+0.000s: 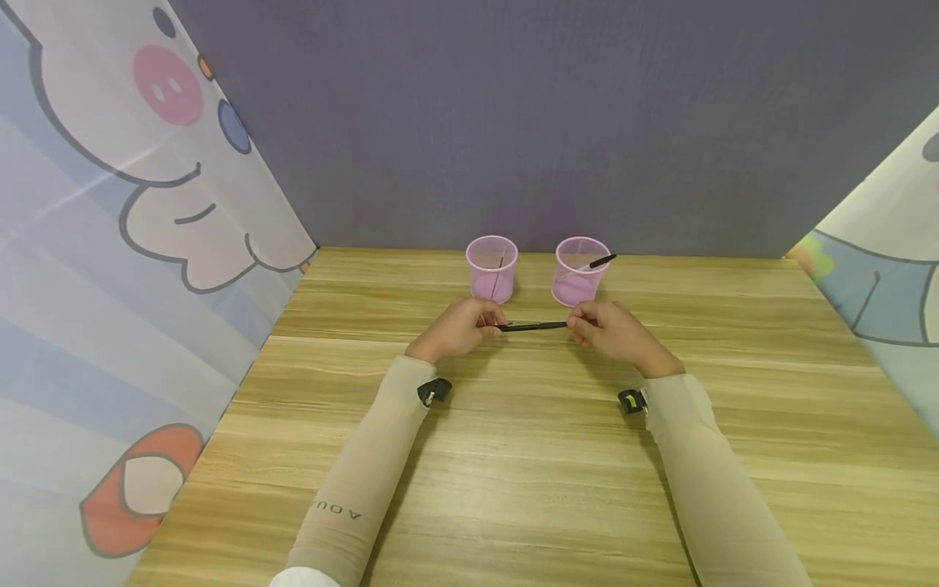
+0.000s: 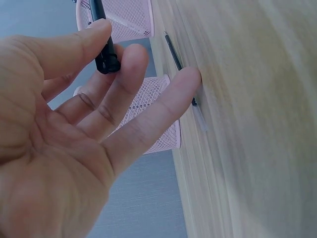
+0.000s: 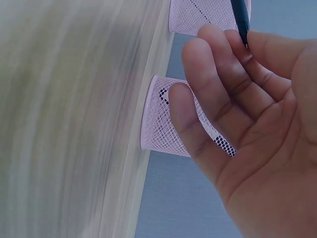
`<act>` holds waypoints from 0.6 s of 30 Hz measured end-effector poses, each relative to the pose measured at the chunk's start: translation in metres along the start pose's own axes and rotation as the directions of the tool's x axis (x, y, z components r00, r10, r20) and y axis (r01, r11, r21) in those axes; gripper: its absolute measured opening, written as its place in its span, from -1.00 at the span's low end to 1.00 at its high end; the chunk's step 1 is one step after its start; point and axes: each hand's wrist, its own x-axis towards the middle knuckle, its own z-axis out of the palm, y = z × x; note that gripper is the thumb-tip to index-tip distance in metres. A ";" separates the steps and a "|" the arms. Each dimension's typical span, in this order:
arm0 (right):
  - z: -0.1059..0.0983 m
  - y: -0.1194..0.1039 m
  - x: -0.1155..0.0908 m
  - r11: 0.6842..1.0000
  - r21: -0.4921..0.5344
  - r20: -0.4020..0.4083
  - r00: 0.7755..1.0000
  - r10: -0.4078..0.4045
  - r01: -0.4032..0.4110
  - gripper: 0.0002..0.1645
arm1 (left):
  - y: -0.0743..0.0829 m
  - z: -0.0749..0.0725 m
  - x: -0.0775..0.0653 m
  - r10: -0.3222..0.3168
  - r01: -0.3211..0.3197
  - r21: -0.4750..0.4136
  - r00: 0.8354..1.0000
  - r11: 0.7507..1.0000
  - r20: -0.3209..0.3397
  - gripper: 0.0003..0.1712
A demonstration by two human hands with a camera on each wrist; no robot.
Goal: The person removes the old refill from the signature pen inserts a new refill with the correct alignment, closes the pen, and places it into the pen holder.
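A slim black pen (image 1: 539, 326) is held level between the two hands, just in front of two pink mesh cups. My left hand (image 1: 460, 328) pinches its left end between thumb and fingertips; in the left wrist view that blunt black end (image 2: 108, 62) pokes out below the thumb. My right hand (image 1: 614, 333) pinches the other end, where the right wrist view shows a narrow pointed tip (image 3: 246, 42) by the thumb. On the table near the left fingers lies a thin pen refill (image 2: 173, 52), dark with a clear tail, partly hidden behind a finger.
The left pink mesh cup (image 1: 480, 281) contains a thin dark stick (image 1: 499, 273). Inside the right pink mesh cup (image 1: 562, 285) leans a pale pen with a black end (image 1: 603, 261). Both stand at the back of the wooden table (image 1: 513, 489), before a grey panel (image 1: 550, 122).
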 end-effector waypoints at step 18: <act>0.002 0.001 0.000 1.000 0.004 0.052 0.999 -0.001 0.000 -0.63 | 0.000 0.000 0.001 -0.014 0.014 -0.006 1.000 1.000 0.014 -0.85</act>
